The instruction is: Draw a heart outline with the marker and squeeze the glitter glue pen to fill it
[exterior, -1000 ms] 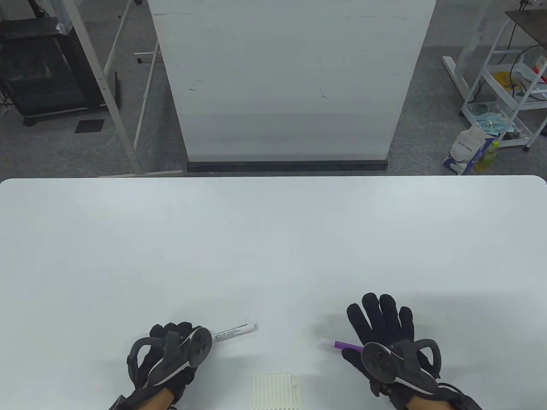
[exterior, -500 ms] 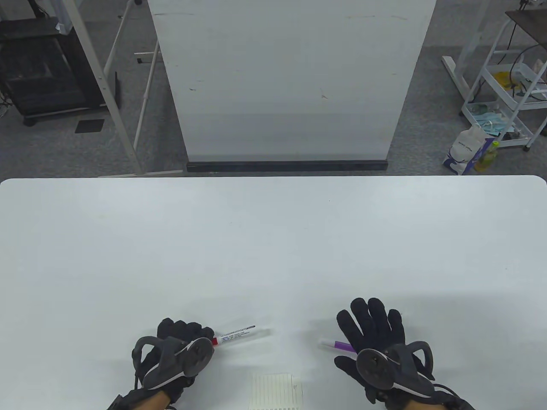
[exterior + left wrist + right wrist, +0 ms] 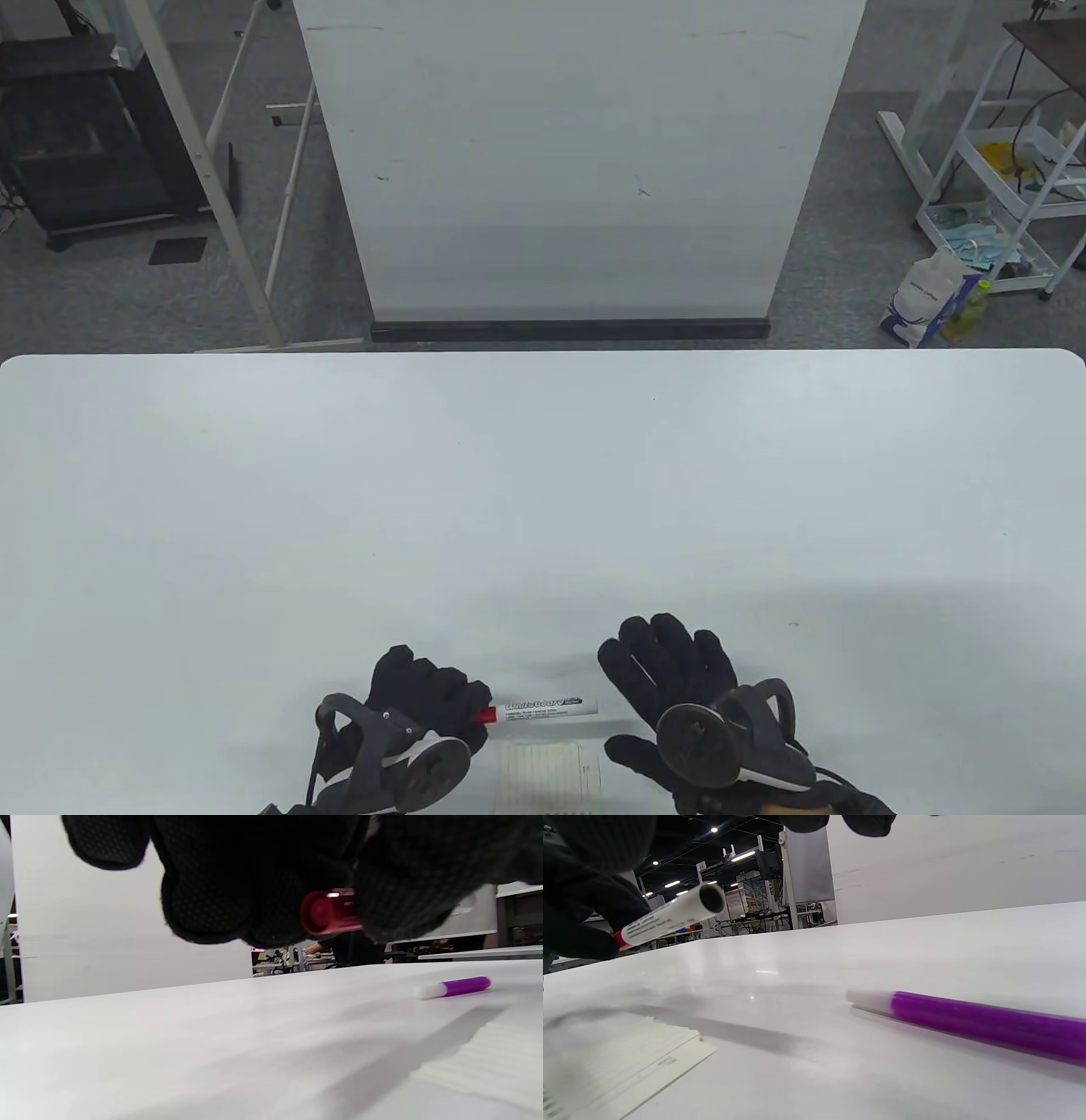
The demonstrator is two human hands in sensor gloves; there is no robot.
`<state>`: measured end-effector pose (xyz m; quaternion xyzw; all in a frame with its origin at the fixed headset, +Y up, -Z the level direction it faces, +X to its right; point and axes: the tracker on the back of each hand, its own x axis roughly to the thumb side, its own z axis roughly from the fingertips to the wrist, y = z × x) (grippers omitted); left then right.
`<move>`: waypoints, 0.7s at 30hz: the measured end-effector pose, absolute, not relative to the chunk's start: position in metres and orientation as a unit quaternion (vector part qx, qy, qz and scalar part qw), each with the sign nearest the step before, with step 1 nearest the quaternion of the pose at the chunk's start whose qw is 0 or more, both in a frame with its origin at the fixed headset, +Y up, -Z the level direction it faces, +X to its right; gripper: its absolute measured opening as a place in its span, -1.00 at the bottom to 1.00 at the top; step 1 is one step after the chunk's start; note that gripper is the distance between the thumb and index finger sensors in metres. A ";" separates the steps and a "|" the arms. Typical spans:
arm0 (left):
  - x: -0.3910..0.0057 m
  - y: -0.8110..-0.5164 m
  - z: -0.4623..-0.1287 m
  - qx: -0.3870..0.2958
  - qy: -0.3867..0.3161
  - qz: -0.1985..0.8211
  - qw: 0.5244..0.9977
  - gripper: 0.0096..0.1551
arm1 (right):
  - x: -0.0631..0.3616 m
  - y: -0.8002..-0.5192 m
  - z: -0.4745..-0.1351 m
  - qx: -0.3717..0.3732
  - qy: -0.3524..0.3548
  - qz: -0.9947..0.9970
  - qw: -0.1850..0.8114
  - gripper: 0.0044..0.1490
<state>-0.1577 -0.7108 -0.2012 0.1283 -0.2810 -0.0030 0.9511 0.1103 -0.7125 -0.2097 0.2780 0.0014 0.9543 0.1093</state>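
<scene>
My left hand grips a white whiteboard marker by its red cap and holds it level, a little above the table, just beyond a small lined paper card. The marker's open barrel end points right, toward my right hand. That hand hovers with straight, spread fingers and holds nothing. The purple glitter glue pen lies flat on the table below it. It is hidden in the table view but shows in the left wrist view.
The white table stretches far beyond both hands. The paper card lies at the near edge, between the hands. A white board stands behind the table's far edge.
Both hands moved inward and toward the near edge. The left hand lifted the marker and carried it right, above the card. The right hand slid left and now covers the purple pen.
</scene>
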 end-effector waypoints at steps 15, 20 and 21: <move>-0.142 -0.712 -0.186 0.150 -0.331 0.005 0.932 -0.46 | 0.100 -0.724 -0.205 0.295 -0.024 0.940 0.167 -0.27; -0.141 -0.712 -0.182 0.154 -0.345 0.020 0.926 -0.46 | 0.097 -0.726 -0.200 0.304 -0.014 0.936 0.177 -0.34; -0.141 -0.713 -0.182 0.153 -0.345 0.020 0.926 -0.46 | 0.095 -0.727 -0.199 0.309 -0.011 0.935 0.175 -0.36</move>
